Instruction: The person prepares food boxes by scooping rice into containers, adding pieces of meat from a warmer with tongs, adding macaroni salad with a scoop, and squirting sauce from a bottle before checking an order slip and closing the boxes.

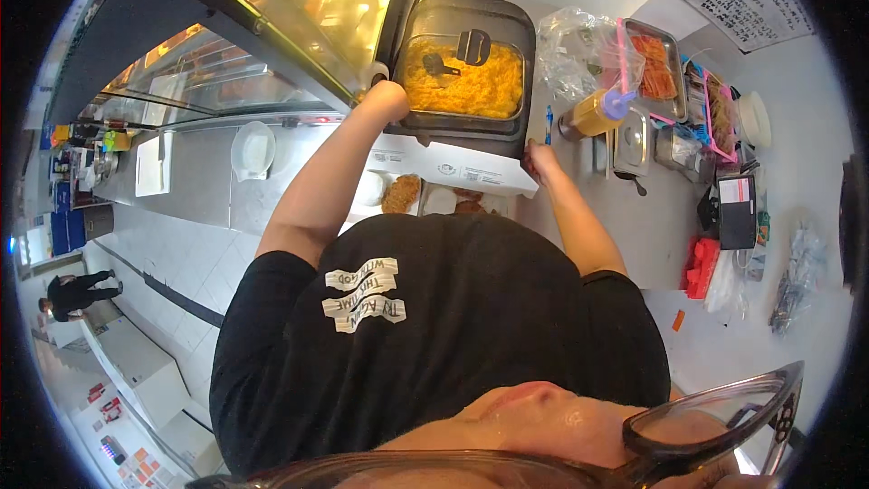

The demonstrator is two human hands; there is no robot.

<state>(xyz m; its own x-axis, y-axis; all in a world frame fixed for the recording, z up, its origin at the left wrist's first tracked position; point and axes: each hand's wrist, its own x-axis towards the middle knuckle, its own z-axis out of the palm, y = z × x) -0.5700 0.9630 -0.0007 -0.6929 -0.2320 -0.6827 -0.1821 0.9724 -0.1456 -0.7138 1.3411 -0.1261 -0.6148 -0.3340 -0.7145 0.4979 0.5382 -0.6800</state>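
Below the black electric pan (461,10), a white paperboard box (475,173) bearing print stands with its lid flap raised. Inside lie a white mound that looks like rice (368,188), a breaded fried piece (401,194) and some brown pieces (468,200), partly hidden by my torso. My right hand (541,157) grips the flap's right corner. At the pan's lower left corner, beside the lit glass cabinet, is my left hand (388,100); its fingers are hidden. Orange-yellow rice (468,92) fills the pan under a clear lid with a black handle (474,47).
Right of the pan are a blue pen (548,123), a squeeze bottle (589,117), a clear plastic bag (577,54), a metal tray of orange-red food strips (655,64) and lidded metal containers (631,142). The lit cabinet (319,20) borders the left. Far left, a person (78,292) stands.
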